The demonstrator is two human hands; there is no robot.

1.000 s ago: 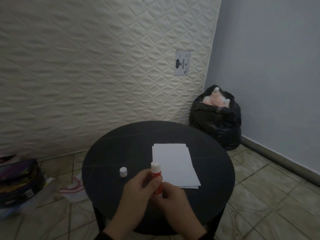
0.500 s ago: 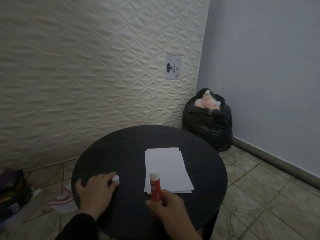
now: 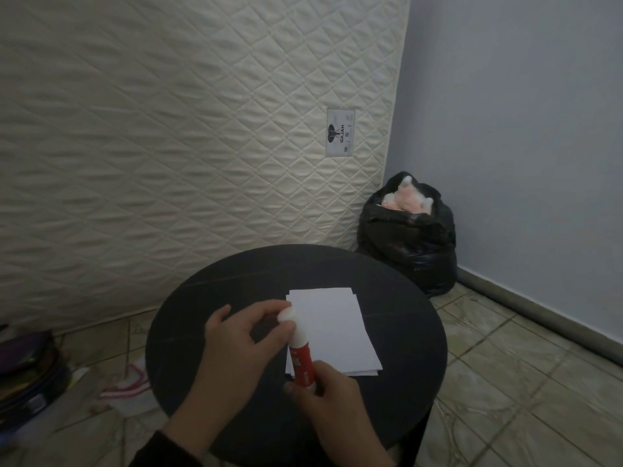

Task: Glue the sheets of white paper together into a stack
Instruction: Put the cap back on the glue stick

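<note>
A small stack of white paper sheets [image 3: 332, 332] lies on the round black table [image 3: 404, 332], its edges slightly fanned. My right hand [image 3: 332, 396] grips the lower end of a red glue stick [image 3: 302, 364], held upright over the stack's left edge. My left hand [image 3: 241, 345] pinches the white cap [image 3: 286, 314] at the top of the stick, thumb and fingers curled round it. Whether the cap is fully seated on the stick is unclear.
A quilted cream mattress [image 3: 188, 129] leans against the wall behind the table. A black rubbish bag [image 3: 409, 244] stands in the right corner. Bags and a plastic carrier [image 3: 124, 389] lie on the tiled floor at left.
My left hand picked the white cap up from the table's left side and brought it onto the top of the glue stick. The right hand kept holding the stick.
</note>
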